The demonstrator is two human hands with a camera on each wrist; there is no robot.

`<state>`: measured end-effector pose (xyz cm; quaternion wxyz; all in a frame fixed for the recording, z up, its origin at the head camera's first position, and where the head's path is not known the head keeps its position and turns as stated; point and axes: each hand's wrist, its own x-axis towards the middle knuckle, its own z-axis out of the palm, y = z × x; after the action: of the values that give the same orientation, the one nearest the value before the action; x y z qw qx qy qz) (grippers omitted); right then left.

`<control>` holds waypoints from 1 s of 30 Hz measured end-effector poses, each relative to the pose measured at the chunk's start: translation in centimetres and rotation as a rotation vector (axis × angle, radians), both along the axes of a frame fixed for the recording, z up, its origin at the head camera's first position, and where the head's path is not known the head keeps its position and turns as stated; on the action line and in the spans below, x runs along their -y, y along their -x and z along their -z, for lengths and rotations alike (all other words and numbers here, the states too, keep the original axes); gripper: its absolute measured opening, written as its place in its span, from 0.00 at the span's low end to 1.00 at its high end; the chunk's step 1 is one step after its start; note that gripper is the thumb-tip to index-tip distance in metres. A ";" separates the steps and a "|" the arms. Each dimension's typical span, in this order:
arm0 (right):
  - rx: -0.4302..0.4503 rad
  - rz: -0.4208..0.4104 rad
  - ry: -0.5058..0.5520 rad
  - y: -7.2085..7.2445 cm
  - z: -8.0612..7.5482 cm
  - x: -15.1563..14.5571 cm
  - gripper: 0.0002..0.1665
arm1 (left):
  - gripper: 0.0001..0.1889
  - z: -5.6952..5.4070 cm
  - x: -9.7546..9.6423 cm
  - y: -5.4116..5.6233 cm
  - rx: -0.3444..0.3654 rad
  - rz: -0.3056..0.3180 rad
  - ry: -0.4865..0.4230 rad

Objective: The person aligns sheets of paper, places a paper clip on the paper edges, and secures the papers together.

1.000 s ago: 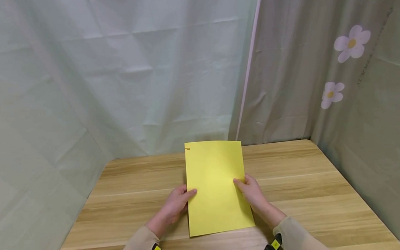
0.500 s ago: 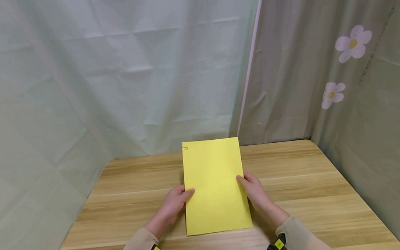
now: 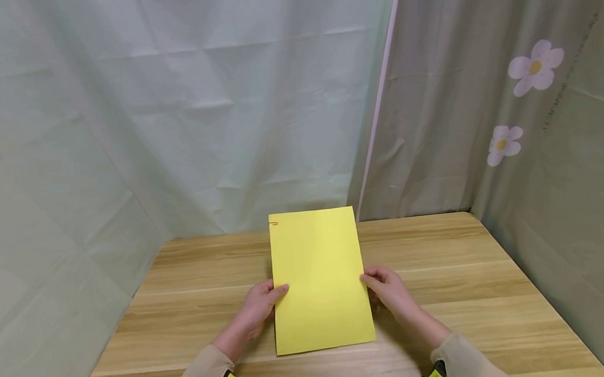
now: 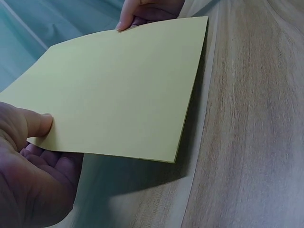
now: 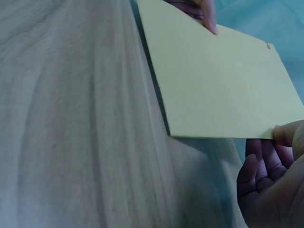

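A yellow sheaf of paper (image 3: 318, 315) is held up off the table, tilted toward the head camera. A small paper clip (image 3: 273, 224) sits on its upper left edge. My left hand (image 3: 258, 305) grips the left edge, thumb on the front face and fingers behind. At the right edge my right hand (image 3: 390, 289) pinches the paper between thumb and fingers. In the left wrist view the sheaf (image 4: 123, 90) casts a shadow on the wood below. The right wrist view shows the paper clip (image 5: 268, 46) at the far corner.
A wooden table (image 3: 460, 294) with light grain lies under the hands. Pale curtains (image 3: 204, 114) hang behind it and at both sides, with printed flowers (image 3: 535, 68) on the right.
The paper has shifted slightly left together with my left hand. My right hand has moved right relative to the sheaf, its thumb now nearer the right edge.
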<state>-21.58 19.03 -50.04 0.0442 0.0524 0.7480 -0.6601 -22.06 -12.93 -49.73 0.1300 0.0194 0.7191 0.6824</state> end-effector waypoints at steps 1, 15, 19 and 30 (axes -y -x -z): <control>-0.002 -0.005 -0.012 -0.1 0.1 -0.1 0.14 | 0.19 0.0 0.1 0.0 0.005 0.003 -0.006; -0.018 -0.005 -0.091 -0.7 -0.1 -0.4 0.09 | 0.25 -0.7 0.3 -0.2 0.024 0.069 -0.026; -0.019 0.005 -0.091 -0.8 -0.3 -0.5 0.09 | 0.23 -0.9 0.3 -0.4 0.034 0.033 -0.014; -0.034 0.008 -0.122 -0.2 -0.5 -0.9 0.10 | 0.18 -1.3 0.7 0.3 0.080 -0.020 0.059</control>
<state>-21.43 19.95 -49.55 0.0258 0.0466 0.7875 -0.6141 -22.33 -13.62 -48.42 0.1522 -0.0191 0.7331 0.6626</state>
